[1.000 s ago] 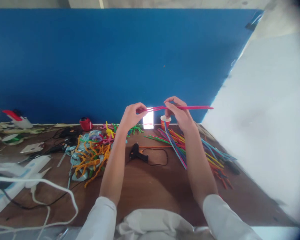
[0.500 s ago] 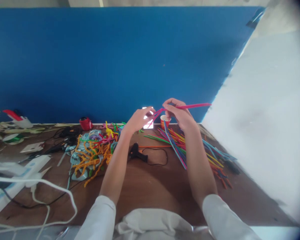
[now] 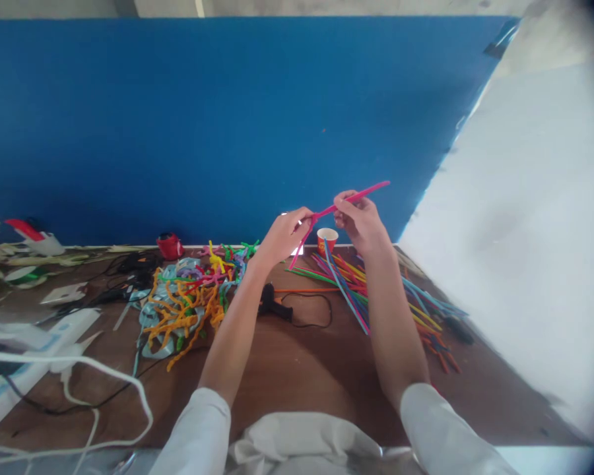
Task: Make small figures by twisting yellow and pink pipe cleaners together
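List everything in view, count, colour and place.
Pink strands: count unclear, pink, held centrally
Loose strands: many, mixed, right of centre
Paper cup: one, red, centre back
Lit screen: one, white, centre back
Glue gun: one, black, centre
Twisted pieces: many, mixed, left of centre
Red container: one, red, back left
White container: one, white, far left
Power strip: one, white and blue, front left
Cables: several, white and black, left
Table: one, brown, underneath
Blue panel: one, blue, behind
White panel: one, white, right
Other clutter: uncounted, blurred, left
Sleeves: two, pale, bottom
Left hand: one, bare, centre
Right hand: one, bare, centre right
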The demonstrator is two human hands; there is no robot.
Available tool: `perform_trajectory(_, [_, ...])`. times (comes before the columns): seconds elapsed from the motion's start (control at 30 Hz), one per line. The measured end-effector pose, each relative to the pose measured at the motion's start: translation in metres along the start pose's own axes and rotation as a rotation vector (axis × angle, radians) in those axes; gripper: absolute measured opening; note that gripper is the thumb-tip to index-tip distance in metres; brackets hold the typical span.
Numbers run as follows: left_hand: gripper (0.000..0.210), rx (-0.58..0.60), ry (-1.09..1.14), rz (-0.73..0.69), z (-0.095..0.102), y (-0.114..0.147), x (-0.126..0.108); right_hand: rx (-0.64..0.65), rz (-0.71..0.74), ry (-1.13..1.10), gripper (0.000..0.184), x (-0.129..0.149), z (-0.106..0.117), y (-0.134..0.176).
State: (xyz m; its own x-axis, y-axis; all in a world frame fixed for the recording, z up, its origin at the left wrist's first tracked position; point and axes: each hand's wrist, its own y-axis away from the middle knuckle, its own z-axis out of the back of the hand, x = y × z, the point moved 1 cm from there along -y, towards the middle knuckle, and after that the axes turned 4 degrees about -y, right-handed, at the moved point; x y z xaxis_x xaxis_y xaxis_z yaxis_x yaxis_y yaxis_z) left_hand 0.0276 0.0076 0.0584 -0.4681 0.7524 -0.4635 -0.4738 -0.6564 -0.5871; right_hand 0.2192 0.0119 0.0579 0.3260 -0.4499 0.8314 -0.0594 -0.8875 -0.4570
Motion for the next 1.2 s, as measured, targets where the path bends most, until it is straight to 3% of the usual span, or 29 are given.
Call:
perform_trajectory(0.13, [0.022, 0.001, 0.032, -0.006, -0.004, -0.001, -0.002, -0.061, 0.041, 0.034, 0.031, -0.001, 0.007, -0.003])
perform_trajectory(0.33, [0.017, -0.046, 0.051, 0.03, -0.002, 0.001, -0.003, 0.012, 0.055, 0.09, 0.033, 0.003, 0.016, -0.003])
perform_trajectory(0.67, [0.016, -0.135, 0.071, 0.042, -0.005, 0.002, 0.001, 0.039, 0.046, 0.103, 0.013, 0.01, 0.011, 0.003])
perform_trajectory(0.87, [0.012, -0.179, -0.01, 0.114, -0.006, 0.001, 0.005, -0.009, 0.037, 0.1, 0.028, 0.004, 0.008, 0.0])
perform_trajectory(0.97, [0.013, -0.222, -0.108, 0.229, -0.007, -0.001, 0.012, -0.031, 0.05, 0.055, 0.035, 0.003, 0.005, 0.001])
perform_trajectory(1.07, [0.017, -0.174, -0.147, 0.292, -0.009, -0.002, 0.017, 0.033, 0.024, 0.008, 0.03, 0.004, 0.0, 0.003])
perform_trajectory(1.2, [0.017, -0.113, 0.003, 0.258, -0.012, -0.002, 0.016, 0.105, -0.078, -0.073, 0.015, 0.009, -0.006, 0.007])
